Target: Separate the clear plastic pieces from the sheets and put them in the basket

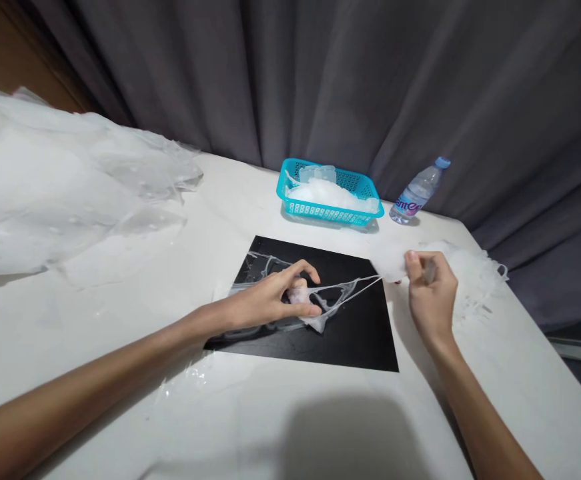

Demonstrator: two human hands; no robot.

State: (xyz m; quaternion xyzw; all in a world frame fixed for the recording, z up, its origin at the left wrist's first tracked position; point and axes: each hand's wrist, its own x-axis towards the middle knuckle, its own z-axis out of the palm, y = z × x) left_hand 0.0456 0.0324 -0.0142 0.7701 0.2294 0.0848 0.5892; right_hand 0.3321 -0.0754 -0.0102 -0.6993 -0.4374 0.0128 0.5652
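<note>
My left hand [283,298] rests on a black mat [350,333] and pinches a small clump of clear, stringy plastic film [320,303]. Thin strands stretch from that clump to the right. My right hand [431,293] grips the other end of the film, next to a loose pile of white film scraps [470,273] at the mat's right edge. More strands of the film lie on the mat behind my left hand.
A turquoise basket [330,212] with white scraps stands behind the mat. A water bottle [417,193] lies right of it. A big heap of clear plastic sheets [60,193] covers the white table's [270,413] left side. Grey curtains hang behind.
</note>
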